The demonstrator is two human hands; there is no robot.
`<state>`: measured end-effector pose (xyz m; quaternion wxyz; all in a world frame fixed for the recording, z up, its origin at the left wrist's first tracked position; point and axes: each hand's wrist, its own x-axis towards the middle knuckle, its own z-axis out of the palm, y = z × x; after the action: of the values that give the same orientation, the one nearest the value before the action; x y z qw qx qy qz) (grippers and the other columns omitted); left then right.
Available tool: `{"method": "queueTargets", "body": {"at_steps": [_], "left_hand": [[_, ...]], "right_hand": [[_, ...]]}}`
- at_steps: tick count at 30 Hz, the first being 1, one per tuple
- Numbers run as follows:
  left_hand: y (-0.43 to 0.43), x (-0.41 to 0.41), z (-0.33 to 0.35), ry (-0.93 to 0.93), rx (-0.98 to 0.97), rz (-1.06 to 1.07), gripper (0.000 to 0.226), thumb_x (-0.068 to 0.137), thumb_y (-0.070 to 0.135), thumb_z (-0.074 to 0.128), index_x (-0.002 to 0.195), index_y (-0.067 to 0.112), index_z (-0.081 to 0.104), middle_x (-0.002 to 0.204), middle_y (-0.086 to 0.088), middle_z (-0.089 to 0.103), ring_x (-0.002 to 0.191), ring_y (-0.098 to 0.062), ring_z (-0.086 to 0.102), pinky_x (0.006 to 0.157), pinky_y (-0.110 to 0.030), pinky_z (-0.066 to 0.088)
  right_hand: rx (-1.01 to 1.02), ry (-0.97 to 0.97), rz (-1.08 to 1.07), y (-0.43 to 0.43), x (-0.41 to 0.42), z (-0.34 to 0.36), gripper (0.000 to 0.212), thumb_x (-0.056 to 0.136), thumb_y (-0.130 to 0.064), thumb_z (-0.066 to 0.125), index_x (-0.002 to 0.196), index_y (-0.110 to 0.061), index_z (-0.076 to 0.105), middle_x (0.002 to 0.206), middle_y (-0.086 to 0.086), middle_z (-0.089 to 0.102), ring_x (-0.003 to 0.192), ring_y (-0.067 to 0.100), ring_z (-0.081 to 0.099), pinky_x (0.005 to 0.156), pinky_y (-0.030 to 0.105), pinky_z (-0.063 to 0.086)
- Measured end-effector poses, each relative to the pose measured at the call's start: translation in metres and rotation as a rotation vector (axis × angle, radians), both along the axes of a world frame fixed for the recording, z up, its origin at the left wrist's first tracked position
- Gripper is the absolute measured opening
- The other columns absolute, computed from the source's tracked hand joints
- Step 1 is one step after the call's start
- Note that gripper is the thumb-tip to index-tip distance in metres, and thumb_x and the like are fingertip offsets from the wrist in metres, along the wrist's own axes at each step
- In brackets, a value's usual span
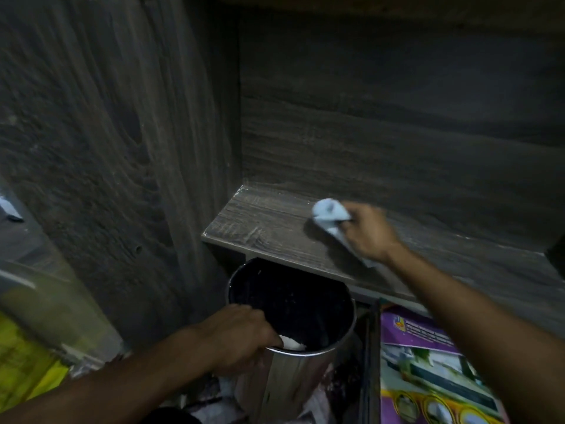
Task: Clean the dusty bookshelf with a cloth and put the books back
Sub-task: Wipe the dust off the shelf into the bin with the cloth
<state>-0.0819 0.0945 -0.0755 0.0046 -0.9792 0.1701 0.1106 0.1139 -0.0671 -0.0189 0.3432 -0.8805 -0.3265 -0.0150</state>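
A dark wood-grain shelf board [263, 228] runs across the middle of the view, bare of books. My right hand [368, 232] grips a light blue cloth [328, 212] and presses it on the board near its middle. Below the board's left end stands a shiny metal bin [284, 381] with a black inside. My left hand [238, 335] holds the bin's near rim, fingers curled over the edge beside something white inside. A purple-covered book [428, 362] lies low at the right, under my right forearm.
The shelf's tall wooden side panel [116, 148] fills the left and its back panel [397, 133] the top right. Yellow material [27, 362] lies at the lower left. Papers and clutter lie on the floor around the bin's foot.
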Motion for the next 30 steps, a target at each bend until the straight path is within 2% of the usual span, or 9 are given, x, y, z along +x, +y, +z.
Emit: {"method": "queueTargets", "body": {"at_steps": [5,9,11,14,22,25,27,28,30], "left_hand": [[-0.012,0.007,-0.001,0.029,0.071,-0.034,0.031,0.092,0.025,0.05,0.12,0.028,0.062,0.118,-0.009,0.064,0.11,-0.034,0.058,0.084,-0.035,0.044],[-0.018,0.012,-0.001,0.032,0.099,-0.082,0.031,0.089,0.023,0.051,0.117,0.028,0.063,0.113,-0.009,0.067,0.105,-0.034,0.06,0.082,-0.036,0.046],[-0.02,0.014,-0.003,0.044,0.136,-0.089,0.028,0.088,0.022,0.051,0.112,0.025,0.065,0.11,-0.009,0.067,0.104,-0.033,0.061,0.082,-0.036,0.047],[-0.024,0.017,-0.004,0.062,0.168,-0.102,0.026,0.088,0.021,0.051,0.11,0.024,0.064,0.109,-0.009,0.067,0.104,-0.032,0.061,0.081,-0.038,0.048],[-0.035,0.018,0.006,0.077,0.203,-0.13,0.034,0.086,0.027,0.044,0.114,0.023,0.062,0.115,-0.011,0.064,0.111,-0.035,0.057,0.087,-0.038,0.045],[-0.038,0.014,0.011,0.073,0.188,-0.162,0.056,0.074,0.032,0.032,0.12,0.023,0.062,0.116,-0.012,0.064,0.11,-0.037,0.058,0.086,-0.038,0.045],[-0.038,0.012,0.013,0.038,0.183,-0.158,0.051,0.077,0.031,0.036,0.12,0.024,0.062,0.114,-0.013,0.065,0.108,-0.038,0.059,0.084,-0.038,0.046],[-0.038,0.012,0.014,0.017,0.177,-0.154,0.045,0.08,0.029,0.04,0.119,0.024,0.062,0.112,-0.013,0.066,0.107,-0.038,0.059,0.083,-0.038,0.047],[-0.042,0.012,0.015,-0.013,0.175,-0.146,0.034,0.086,0.023,0.046,0.116,0.024,0.063,0.112,-0.011,0.066,0.106,-0.037,0.06,0.083,-0.038,0.047]], "right_hand": [[-0.234,-0.062,-0.422,-0.13,0.053,-0.018,0.029,0.095,-0.024,0.062,0.121,-0.012,0.066,0.118,0.019,0.067,0.107,0.036,0.063,0.087,0.038,0.046],[-0.322,0.005,-0.701,-0.177,0.061,-0.041,0.032,0.1,-0.025,0.051,0.114,0.001,0.064,0.114,0.029,0.063,0.104,0.041,0.06,0.083,0.04,0.044],[-0.291,-0.028,-0.646,-0.163,0.064,-0.051,0.025,0.095,-0.017,0.057,0.113,-0.003,0.066,0.114,0.027,0.065,0.103,0.042,0.062,0.089,0.042,0.048],[-0.251,-0.04,-0.496,-0.109,0.063,-0.063,0.035,0.084,-0.008,0.059,0.119,-0.008,0.066,0.12,0.022,0.065,0.109,0.04,0.061,0.097,0.042,0.048],[-0.209,-0.097,-0.05,0.023,-0.024,-0.071,0.042,0.078,-0.004,0.055,0.114,-0.019,0.071,0.119,0.008,0.065,0.11,0.033,0.058,0.098,0.042,0.045],[-0.032,0.071,0.15,0.012,-0.05,-0.05,0.033,0.08,0.004,0.056,0.1,-0.013,0.076,0.093,-0.017,0.066,0.09,-0.012,0.061,0.083,0.009,0.044],[0.019,0.235,0.161,-0.007,-0.063,-0.028,0.025,0.088,-0.008,0.06,0.101,-0.022,0.076,0.093,-0.02,0.068,0.083,-0.01,0.064,0.073,0.009,0.045],[0.044,0.264,0.138,-0.019,-0.065,-0.019,0.023,0.09,-0.013,0.061,0.102,-0.025,0.076,0.098,-0.016,0.071,0.083,-0.002,0.065,0.072,0.012,0.047],[0.116,0.227,0.067,-0.046,-0.057,-0.004,0.024,0.092,-0.012,0.061,0.103,-0.029,0.074,0.099,-0.016,0.067,0.084,-0.002,0.06,0.067,0.003,0.041]]}}
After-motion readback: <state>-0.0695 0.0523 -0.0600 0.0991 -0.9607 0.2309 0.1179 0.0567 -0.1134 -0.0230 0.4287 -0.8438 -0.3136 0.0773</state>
